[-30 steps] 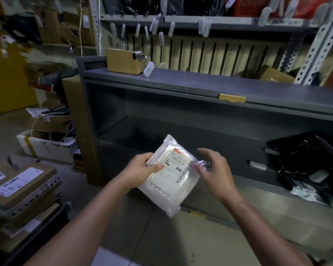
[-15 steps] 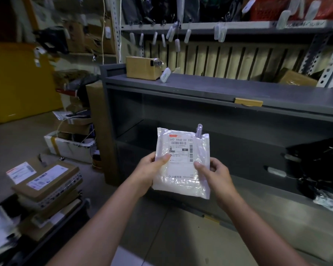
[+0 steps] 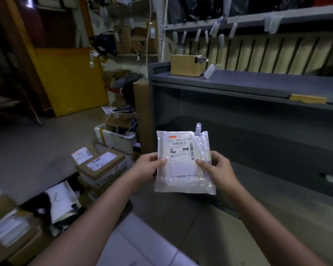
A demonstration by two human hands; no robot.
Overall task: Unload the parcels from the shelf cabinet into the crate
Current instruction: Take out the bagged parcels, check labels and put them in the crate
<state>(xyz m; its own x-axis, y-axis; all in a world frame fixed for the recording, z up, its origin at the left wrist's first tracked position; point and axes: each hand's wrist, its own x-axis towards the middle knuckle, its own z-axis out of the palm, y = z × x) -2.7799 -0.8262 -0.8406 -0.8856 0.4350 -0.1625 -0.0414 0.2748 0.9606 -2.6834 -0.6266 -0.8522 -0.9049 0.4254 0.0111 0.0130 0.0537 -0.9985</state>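
Labelled poly-bag parcel [image 3: 183, 166] is pinched by left hand [image 3: 149, 167] and right hand [image 3: 218, 168]. Carry step is judged; release into crate is needed next.

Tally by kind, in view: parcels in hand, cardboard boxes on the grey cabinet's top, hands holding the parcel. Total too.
White plastic parcel, held: 1
Cardboard box on the cabinet top: 1
Hands gripping the parcel, left hand and right hand: 2
Total: 4

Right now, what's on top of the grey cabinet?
A cardboard box, a white tag beside it and a tan strip at the front edge. What lies behind the box is hidden.
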